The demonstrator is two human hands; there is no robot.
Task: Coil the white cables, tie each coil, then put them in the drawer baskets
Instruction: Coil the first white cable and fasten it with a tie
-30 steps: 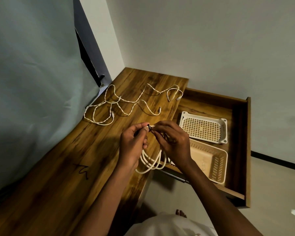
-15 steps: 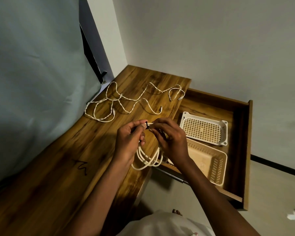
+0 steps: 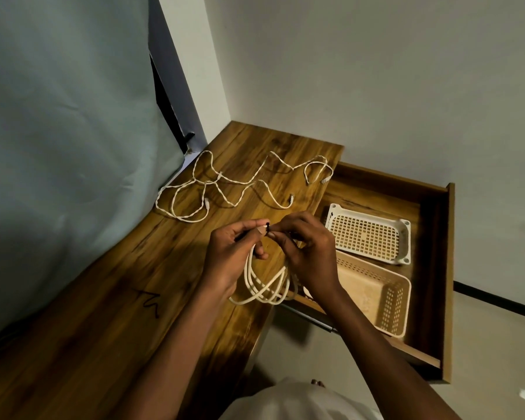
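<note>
Wood-grain desk [image 3: 109,313] fills lower left, grey walls behind. Open wooden drawer [image 3: 437,268] at 3 o'clock: white perforated basket [image 3: 370,237] at far end, beige basket [image 3: 376,301] nearer. Loose white twisted cables [image 3: 225,186] sprawl at 11 o'clock. Coiled cable [image 3: 264,286] hangs between hands over desk edge. Left hand [image 3: 231,256] and right hand [image 3: 309,253] pinch thin black tie [image 3: 268,227] at coil top. Versus 0.5 s ago: grip unchanged, view barely shifted.
</note>
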